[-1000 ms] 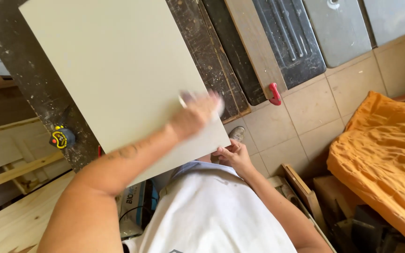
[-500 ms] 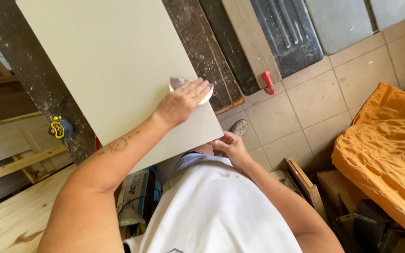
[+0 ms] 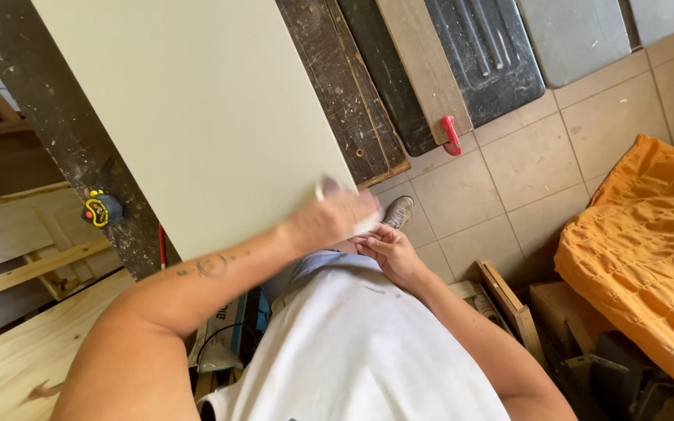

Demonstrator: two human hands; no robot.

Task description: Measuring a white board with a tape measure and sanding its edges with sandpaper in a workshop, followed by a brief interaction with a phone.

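Observation:
A large pale cream board (image 3: 196, 117) lies tilted on a dark, worn workbench (image 3: 64, 156). My left hand (image 3: 333, 220) presses a small white sanding pad (image 3: 325, 187) against the board's near corner; the hand is blurred with motion. My right hand (image 3: 388, 251) sits just under that corner at the board's edge, fingers curled against it, close to my white shirt.
A yellow-and-black tape measure (image 3: 101, 209) lies on the workbench at left. Dark boards and a wooden plank with a red clamp handle (image 3: 450, 134) lean on the tiled floor. An orange quilted cloth (image 3: 641, 257) is at right. Pale timber (image 3: 9, 351) lies at lower left.
My left hand has slid the pad down the board toward its near corner, closer to my right hand. The right hand has stayed at the corner.

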